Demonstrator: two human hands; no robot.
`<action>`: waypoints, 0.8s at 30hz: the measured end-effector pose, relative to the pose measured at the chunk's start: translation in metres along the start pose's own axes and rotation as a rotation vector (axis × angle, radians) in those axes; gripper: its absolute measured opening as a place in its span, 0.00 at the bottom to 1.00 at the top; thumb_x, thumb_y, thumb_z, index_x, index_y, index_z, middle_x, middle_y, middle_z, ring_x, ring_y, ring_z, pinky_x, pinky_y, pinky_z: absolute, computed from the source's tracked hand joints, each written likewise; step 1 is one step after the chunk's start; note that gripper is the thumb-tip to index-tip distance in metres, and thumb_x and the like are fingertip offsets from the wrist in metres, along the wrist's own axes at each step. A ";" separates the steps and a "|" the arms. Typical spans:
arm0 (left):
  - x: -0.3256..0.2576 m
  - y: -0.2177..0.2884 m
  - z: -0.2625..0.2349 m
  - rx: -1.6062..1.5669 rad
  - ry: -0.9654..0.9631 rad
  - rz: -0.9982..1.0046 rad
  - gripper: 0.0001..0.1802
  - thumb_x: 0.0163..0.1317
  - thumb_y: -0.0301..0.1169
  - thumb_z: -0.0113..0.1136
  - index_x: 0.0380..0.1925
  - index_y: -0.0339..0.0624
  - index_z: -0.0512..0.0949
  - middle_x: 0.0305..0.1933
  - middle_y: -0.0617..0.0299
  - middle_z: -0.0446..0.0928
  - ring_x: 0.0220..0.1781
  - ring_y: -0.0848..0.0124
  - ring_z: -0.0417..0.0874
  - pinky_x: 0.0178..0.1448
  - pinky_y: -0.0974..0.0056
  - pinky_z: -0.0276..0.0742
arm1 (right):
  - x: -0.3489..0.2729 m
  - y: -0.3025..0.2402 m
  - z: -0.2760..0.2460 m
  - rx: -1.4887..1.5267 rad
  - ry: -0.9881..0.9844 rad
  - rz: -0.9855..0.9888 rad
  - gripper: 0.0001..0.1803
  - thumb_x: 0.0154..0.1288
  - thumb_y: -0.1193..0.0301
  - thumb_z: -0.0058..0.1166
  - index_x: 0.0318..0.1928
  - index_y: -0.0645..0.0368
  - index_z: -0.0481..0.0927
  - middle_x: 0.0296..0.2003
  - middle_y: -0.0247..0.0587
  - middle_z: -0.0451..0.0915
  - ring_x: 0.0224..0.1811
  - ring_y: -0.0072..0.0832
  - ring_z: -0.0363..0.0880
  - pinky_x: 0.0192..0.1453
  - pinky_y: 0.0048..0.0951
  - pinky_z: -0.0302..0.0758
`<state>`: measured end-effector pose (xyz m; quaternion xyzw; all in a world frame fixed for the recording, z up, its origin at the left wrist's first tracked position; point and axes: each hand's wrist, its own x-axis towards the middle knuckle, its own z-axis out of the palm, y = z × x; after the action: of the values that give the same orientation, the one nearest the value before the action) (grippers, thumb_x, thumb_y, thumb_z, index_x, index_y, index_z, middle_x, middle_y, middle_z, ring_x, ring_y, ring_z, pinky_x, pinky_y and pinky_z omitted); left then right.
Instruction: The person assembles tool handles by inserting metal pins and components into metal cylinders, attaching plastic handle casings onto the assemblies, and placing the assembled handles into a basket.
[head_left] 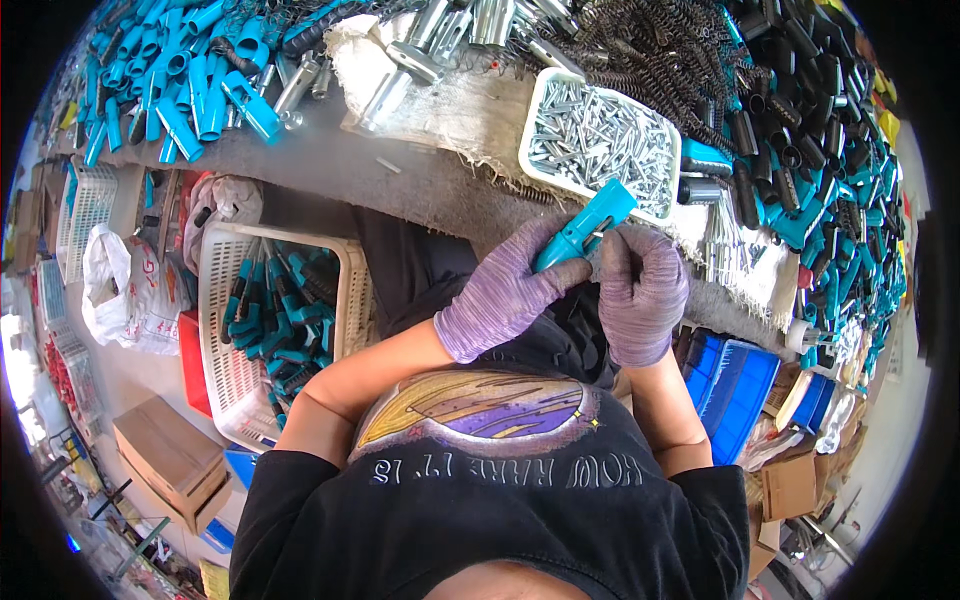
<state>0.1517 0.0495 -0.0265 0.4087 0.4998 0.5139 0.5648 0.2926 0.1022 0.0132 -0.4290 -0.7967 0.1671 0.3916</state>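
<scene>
1. A teal plastic handle [583,228] sits in front of the person's chest, just below the desk [400,165] edge, tilted with its far end pointing up and to the right.
2. The left hand [505,295], in a purple knit glove, wraps the lower half of the handle; its fingers [560,275] are curled tight around it.
3. The right hand [640,290], gloved the same way, is at the handle's upper end, fingers bunched narrow at the opening; whether they pinch a small part there cannot be told.
4. Just beyond the handle's tip, a white tray [600,140] of short silver pins rests on the desk.
5. Behind the tray lie a heap of dark springs [640,50] and a pile of black tubes [790,90], with metal tubes [440,35] on a pale cloth to the left.
6. More teal plastic parts [180,80] are heaped at the desk's far left.
7. Below the desk on the person's left, a white basket [225,375] holds teal handles with black parts; blue bins [735,385] stand on the right.
</scene>
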 end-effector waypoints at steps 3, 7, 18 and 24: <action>-0.003 0.017 -0.003 -0.065 -0.045 -0.210 0.30 0.62 0.40 0.61 0.61 0.43 0.66 0.30 0.69 0.73 0.23 0.84 0.68 0.26 0.76 0.64 | 0.004 0.000 -0.002 -0.054 -0.043 -0.001 0.08 0.58 0.73 0.61 0.35 0.58 0.75 0.25 0.44 0.78 0.24 0.41 0.78 0.29 0.36 0.73; -0.005 0.014 -0.007 -0.059 -0.080 -0.153 0.30 0.62 0.41 0.61 0.61 0.43 0.66 0.30 0.69 0.74 0.24 0.83 0.68 0.27 0.76 0.64 | 0.012 0.010 -0.015 -0.216 -0.213 -0.365 0.14 0.52 0.70 0.62 0.39 0.53 0.74 0.30 0.38 0.77 0.28 0.37 0.78 0.28 0.37 0.73; -0.015 0.022 -0.006 -0.247 -0.154 -0.221 0.32 0.62 0.44 0.60 0.62 0.40 0.65 0.28 0.66 0.75 0.19 0.84 0.67 0.22 0.78 0.63 | 0.038 0.002 -0.036 -0.409 -0.643 -0.631 0.12 0.55 0.67 0.55 0.40 0.56 0.76 0.31 0.40 0.75 0.31 0.36 0.77 0.31 0.36 0.74; -0.015 0.031 -0.013 -0.350 -0.177 -0.316 0.34 0.62 0.47 0.59 0.61 0.38 0.65 0.26 0.65 0.74 0.14 0.84 0.65 0.15 0.79 0.56 | 0.034 0.004 -0.041 0.103 -0.431 -0.098 0.07 0.60 0.72 0.58 0.38 0.58 0.77 0.30 0.45 0.79 0.33 0.43 0.80 0.36 0.36 0.76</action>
<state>0.1339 0.0384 0.0033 0.2651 0.4094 0.4600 0.7419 0.3151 0.1297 0.0530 -0.3234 -0.8722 0.2764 0.2412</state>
